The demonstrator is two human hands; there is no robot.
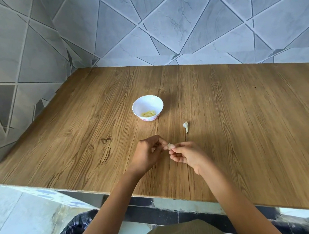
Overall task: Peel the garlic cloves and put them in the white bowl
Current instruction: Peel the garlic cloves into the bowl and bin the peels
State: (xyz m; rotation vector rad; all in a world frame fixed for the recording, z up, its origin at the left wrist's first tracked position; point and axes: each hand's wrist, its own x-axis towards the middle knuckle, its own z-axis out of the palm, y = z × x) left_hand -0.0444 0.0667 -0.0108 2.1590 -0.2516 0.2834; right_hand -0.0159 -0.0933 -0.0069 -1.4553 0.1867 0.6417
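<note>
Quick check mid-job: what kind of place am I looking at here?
Probably a home kitchen corner: a wood-grain table against grey tiled walls, a white bowl of peeled garlic, a black-lined bin below.

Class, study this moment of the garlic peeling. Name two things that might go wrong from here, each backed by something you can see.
1. The garlic clove is held only by a fingertip grip of the left hand and right hand above the table; it may slip and drop.
2. The whitish piece lying right of the white bowl is too small to identify; if it is skin, it might land among the peeled cloves.
</note>
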